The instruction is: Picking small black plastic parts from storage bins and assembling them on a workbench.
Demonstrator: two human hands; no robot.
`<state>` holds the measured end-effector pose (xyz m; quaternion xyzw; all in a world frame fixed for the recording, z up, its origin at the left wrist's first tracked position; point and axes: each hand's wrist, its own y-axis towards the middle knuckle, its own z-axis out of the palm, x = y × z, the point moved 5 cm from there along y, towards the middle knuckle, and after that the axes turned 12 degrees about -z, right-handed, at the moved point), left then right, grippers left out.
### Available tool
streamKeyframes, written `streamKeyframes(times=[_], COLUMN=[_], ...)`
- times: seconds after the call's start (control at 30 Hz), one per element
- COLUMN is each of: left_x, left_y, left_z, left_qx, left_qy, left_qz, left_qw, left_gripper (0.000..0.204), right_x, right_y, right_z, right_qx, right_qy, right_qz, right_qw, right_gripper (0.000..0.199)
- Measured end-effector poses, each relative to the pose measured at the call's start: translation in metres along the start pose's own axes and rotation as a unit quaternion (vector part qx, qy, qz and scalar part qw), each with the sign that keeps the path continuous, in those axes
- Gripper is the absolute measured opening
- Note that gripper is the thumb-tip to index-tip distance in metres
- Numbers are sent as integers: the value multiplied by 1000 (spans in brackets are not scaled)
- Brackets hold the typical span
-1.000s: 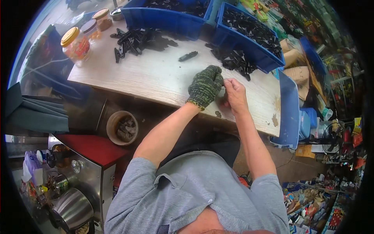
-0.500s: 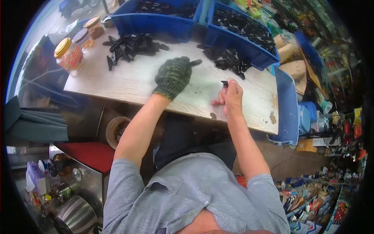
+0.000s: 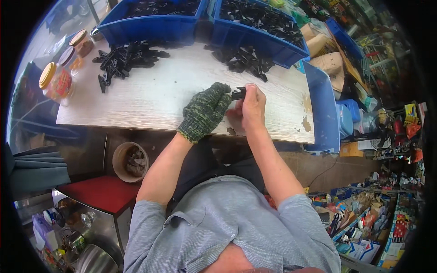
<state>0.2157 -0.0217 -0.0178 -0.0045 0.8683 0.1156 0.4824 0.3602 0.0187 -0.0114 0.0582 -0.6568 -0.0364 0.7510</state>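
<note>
My left hand [image 3: 205, 110], in a dark green knitted glove, is closed over the near part of the pale wooden table [image 3: 154, 102]. Bare and also closed, my right hand [image 3: 253, 108] is just to its right. Between them shows a small black plastic part [image 3: 238, 93], its right end pinched by my right thumb and fingers and its left end against the gloved fingertips. Whether it is one piece or two put together is hard to make out. Similar black parts lie in a left pile [image 3: 122, 61] and a right pile [image 3: 246, 61].
Two blue bins of black parts, a left bin [image 3: 150, 28] and a right bin [image 3: 259, 40], stand along the far edge. Lidded jars [image 3: 57, 82] are at the left. Another blue bin [image 3: 324, 107] borders the right end. Below the table sits a round bucket [image 3: 119, 161].
My hands have come together from apart, bringing the black parts they held to one spot. The whole view has shifted, so the table appears further left.
</note>
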Motion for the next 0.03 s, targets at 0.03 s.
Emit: streamKeyframes(times=[0.03], left_x=[2], left_y=[1], left_z=[1], left_qx=[9], left_qy=[-14], left_qz=[-5], left_qw=[1000], left_gripper=[36], right_x=[0], right_y=[0], right_z=[-2], right_qx=[-2], right_qy=[-1], right_qz=[0], right_qw=[1000], right_gripper=[33])
